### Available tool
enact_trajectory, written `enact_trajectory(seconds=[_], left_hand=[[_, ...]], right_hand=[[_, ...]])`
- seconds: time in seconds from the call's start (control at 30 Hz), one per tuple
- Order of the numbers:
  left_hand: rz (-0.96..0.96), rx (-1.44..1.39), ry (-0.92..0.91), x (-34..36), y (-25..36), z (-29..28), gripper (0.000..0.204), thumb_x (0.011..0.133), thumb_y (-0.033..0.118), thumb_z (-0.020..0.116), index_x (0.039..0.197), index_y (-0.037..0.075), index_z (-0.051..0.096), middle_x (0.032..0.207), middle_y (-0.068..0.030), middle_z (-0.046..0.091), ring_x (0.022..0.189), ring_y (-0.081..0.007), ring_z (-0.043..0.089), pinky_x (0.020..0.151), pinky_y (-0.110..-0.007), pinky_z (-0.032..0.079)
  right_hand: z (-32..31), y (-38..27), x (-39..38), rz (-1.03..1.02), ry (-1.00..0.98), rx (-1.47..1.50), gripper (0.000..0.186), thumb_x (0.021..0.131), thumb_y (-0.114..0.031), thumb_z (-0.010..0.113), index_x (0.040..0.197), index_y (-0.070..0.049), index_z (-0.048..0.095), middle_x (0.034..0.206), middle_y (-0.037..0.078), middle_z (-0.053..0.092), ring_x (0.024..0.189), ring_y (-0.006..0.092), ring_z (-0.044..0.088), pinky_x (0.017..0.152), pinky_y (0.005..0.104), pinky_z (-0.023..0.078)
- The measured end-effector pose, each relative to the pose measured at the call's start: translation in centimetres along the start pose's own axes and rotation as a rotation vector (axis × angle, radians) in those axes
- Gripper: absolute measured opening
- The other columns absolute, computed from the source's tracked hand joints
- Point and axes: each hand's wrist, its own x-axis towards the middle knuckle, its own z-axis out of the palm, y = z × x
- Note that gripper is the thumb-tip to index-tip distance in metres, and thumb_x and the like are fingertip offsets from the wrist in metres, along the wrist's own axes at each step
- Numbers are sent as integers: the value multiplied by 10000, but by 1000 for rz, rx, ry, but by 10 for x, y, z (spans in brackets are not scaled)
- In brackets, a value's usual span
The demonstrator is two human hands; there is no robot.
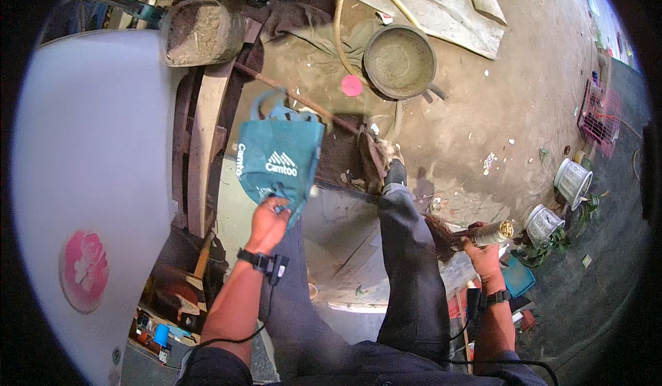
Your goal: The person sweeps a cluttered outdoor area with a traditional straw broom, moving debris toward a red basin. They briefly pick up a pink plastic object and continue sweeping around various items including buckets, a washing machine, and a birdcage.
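My left hand (pixel 267 222) grips the lower corner of a teal fabric bag (pixel 279 155) with handles, held up in front of me over the floor. My right hand (pixel 483 248) is closed around a brownish cylinder-shaped bundle (pixel 491 233), out to my right at about knee height. My dark-trousered legs (pixel 407 262) fill the middle of the view, one foot forward on a dark patch of floor. Both wrists wear black bands with cables.
A large white rounded tank (pixel 89 179) fills the left. A round metal pan (pixel 400 61), a pink disc (pixel 352 85), a long rod (pixel 296 100) and a soil-filled container (pixel 201 33) lie ahead. Two white pots (pixel 572 179) with plants stand right.
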Motion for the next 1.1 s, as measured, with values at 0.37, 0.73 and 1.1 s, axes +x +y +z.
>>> enact_trajectory(seconds=[0.37,0.73,1.1], left_hand=[[390,146,-290,-123,93,109,243,824,144,712,1040,33,702,1022,-193,662,951,-372,658,831,-449,529],[658,36,-560,-129,173,191,732,803,217,786,1433,62,446,1400,-213,489,1299,-389,492,1079,-454,418],[262,-634,-368,-86,90,115,562,935,229,686,1423,82,448,1408,-92,502,1304,-230,480,1107,-405,385]], right_hand=[[-39,-5,-44,52,127,149,434,776,-48,801,1136,13,566,994,59,648,893,147,616,810,296,515],[-55,-78,-28,-231,29,-357,448,639,-132,829,1033,-25,647,991,148,683,907,319,675,826,378,545],[124,-237,65,-793,-565,-204,597,621,-367,848,1111,-96,643,946,115,639,896,350,654,781,457,537]])
